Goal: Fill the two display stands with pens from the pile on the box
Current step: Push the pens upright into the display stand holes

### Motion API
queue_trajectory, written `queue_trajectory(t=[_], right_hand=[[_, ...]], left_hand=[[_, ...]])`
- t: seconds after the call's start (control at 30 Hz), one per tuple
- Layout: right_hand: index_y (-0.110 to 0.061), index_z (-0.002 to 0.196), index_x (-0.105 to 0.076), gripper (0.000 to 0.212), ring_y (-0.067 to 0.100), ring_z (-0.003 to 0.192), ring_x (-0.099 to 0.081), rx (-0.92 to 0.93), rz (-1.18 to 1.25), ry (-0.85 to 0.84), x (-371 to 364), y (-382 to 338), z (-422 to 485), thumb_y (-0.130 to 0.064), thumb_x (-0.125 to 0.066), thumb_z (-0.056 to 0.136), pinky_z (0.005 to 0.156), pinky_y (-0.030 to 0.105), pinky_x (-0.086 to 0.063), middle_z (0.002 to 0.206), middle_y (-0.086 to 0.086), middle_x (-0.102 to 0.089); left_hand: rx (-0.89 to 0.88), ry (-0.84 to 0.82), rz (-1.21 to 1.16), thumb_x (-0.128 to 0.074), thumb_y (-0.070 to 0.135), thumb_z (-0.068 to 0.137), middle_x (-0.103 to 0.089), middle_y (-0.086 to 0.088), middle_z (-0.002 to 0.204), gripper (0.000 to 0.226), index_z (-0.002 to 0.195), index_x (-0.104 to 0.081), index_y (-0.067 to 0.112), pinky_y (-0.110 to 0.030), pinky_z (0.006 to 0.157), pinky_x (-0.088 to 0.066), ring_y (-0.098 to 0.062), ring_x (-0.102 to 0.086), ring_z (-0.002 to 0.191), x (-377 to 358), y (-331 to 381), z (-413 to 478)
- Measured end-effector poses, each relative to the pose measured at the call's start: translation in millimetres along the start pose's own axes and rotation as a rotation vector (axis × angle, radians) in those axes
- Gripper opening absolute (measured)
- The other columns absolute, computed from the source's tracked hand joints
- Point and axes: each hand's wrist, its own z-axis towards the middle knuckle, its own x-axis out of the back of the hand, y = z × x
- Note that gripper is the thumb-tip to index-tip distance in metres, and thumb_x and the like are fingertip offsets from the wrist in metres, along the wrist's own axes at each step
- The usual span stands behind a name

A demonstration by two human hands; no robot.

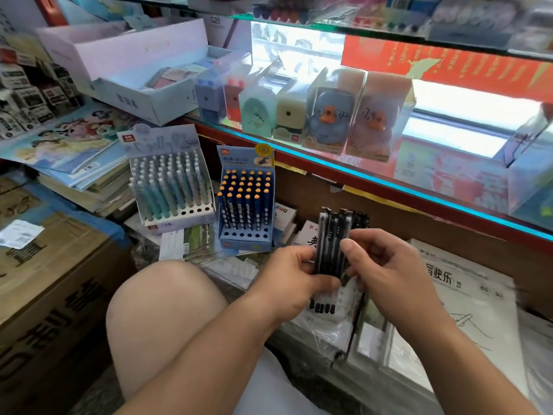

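Note:
Both hands hold one bunch of dark pens (332, 244) upright at the centre right. My left hand (287, 274) grips the bunch from the left, and my right hand (386, 265) pinches it from the right with the thumb on the front. Up and to the left stands a blue display stand (246, 202) holding dark blue pens with orange tips; its front row of holes is bare. Further left, a pale display stand (172, 187) holds pastel pens, with several open holes at its front right. More dark pens (360, 220) show behind the bunch.
A glass counter shelf (389, 181) with boxed sharpeners runs overhead at the right. Stacked books (89, 181) and a cardboard box (51, 265) lie to the left. My bare knee (167, 310) is low in the middle. Wrapped paper packs (466, 295) sit under my hands.

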Motion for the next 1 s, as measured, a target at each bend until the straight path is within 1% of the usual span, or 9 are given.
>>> queue_trajectory(t=[0.17,0.33,0.43,0.57,0.63,0.7,0.83,0.93,1.0], right_hand=[[-0.021,0.088,-0.073,0.007,0.014,0.062,-0.068,0.037,-0.027,0.006,2,0,3,-0.02,-0.071,0.094,0.058,0.026,-0.058,0.072,0.0,-0.072],[-0.021,0.088,-0.073,0.006,0.02,0.066,-0.067,0.041,0.027,0.153,7,14,-1,-0.02,-0.071,0.094,0.062,0.033,-0.059,0.073,0.003,-0.07],[-0.03,0.089,-0.072,0.006,0.015,0.071,-0.068,0.029,-0.068,0.228,12,30,2,-0.027,-0.072,0.093,0.066,0.029,-0.058,0.075,-0.004,-0.071],[-0.036,0.087,-0.071,0.01,0.008,0.074,-0.068,-0.009,-0.159,0.169,7,48,0,-0.029,-0.071,0.094,0.071,0.038,-0.06,0.078,-0.01,-0.071],[-0.039,0.085,-0.069,0.015,0.005,0.073,-0.066,-0.004,-0.201,0.144,2,55,-3,-0.027,-0.071,0.095,0.07,0.036,-0.059,0.08,-0.016,-0.07],[-0.036,0.088,-0.07,0.012,0.003,0.074,-0.065,-0.003,-0.238,0.128,-3,60,-4,-0.026,-0.071,0.095,0.067,0.032,-0.057,0.074,-0.013,-0.069],[-0.03,0.104,-0.074,0.01,-0.006,0.084,-0.062,0.015,-0.319,0.109,-9,66,-6,-0.028,-0.07,0.095,0.063,0.01,-0.046,0.082,-0.019,-0.068],[-0.031,0.104,-0.073,0.01,-0.006,0.083,-0.062,0.022,-0.322,0.11,-9,65,-6,-0.029,-0.069,0.095,0.064,0.009,-0.045,0.083,-0.019,-0.068],[-0.031,0.098,-0.073,0.006,-0.003,0.081,-0.063,0.035,-0.32,0.102,-8,64,-6,-0.028,-0.069,0.095,0.064,0.014,-0.048,0.081,-0.017,-0.069]], left_hand=[[-0.024,-0.014,0.099,-0.076,-0.004,0.085,-0.08,0.002,0.097,0.031,0.102,-0.078,0.023,-0.042,0.1,-0.056,-0.016,-0.075,0.099,-4,-1,0],[-0.02,0.128,0.114,-0.078,0.005,0.086,-0.08,0.009,0.093,0.024,0.1,-0.078,0.024,-0.044,0.098,-0.057,-0.011,-0.075,0.095,1,-5,4],[-0.003,0.238,0.079,-0.08,0.011,0.087,-0.08,0.008,0.093,0.021,0.104,-0.076,0.022,-0.043,0.096,-0.058,-0.013,-0.075,0.094,6,-7,7],[0.007,0.282,0.056,-0.081,0.014,0.086,-0.079,0.005,0.092,0.019,0.102,-0.076,0.022,-0.044,0.094,-0.059,-0.017,-0.075,0.093,6,-10,10],[0.01,0.287,0.048,-0.081,0.013,0.087,-0.079,0.004,0.091,0.017,0.101,-0.076,0.021,-0.044,0.093,-0.06,-0.017,-0.075,0.092,5,-11,11],[0.011,0.29,0.042,-0.081,0.012,0.086,-0.079,0.004,0.091,0.016,0.099,-0.076,0.021,-0.045,0.093,-0.06,-0.018,-0.076,0.092,4,-11,12],[0.013,0.295,0.045,-0.081,0.013,0.086,-0.079,0.004,0.09,0.016,0.099,-0.076,0.022,-0.046,0.093,-0.06,-0.018,-0.076,0.091,4,-13,14],[0.014,0.292,0.049,-0.081,0.014,0.086,-0.079,0.004,0.09,0.015,0.097,-0.076,0.022,-0.046,0.092,-0.06,-0.018,-0.076,0.091,3,-13,14],[0.018,0.286,0.05,-0.081,0.014,0.086,-0.079,0.004,0.09,0.015,0.096,-0.076,0.023,-0.046,0.092,-0.06,-0.018,-0.076,0.092,3,-14,15]])
